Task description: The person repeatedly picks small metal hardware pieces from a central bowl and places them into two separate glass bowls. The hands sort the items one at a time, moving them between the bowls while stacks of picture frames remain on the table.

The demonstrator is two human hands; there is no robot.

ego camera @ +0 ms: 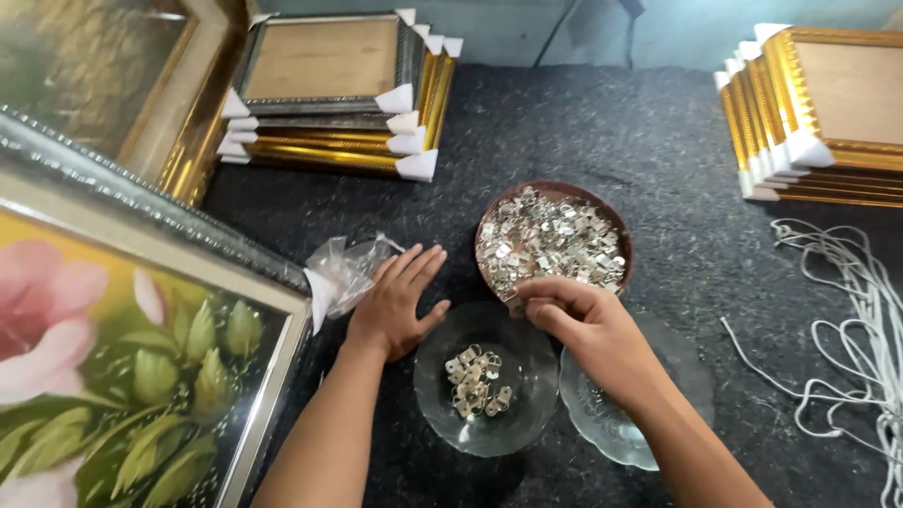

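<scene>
Your right hand (581, 325) pinching small metal hangers at the brown bowl (616, 226), your left hand (400, 301) open, flat on the dark counter (583, 132), beside the glass dish (527, 414) of hangers

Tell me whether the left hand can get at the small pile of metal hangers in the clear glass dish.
Probably yes. The left hand lies flat on the mat beside the glass dish, whose hangers lie uncovered. The right hand sits over its far rim, not the pile.

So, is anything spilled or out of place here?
Nothing stands out. The metal hangers stay inside the brown bowl and the glass dish; none lie on the dark mat. The frame stacks look tidy.
</scene>
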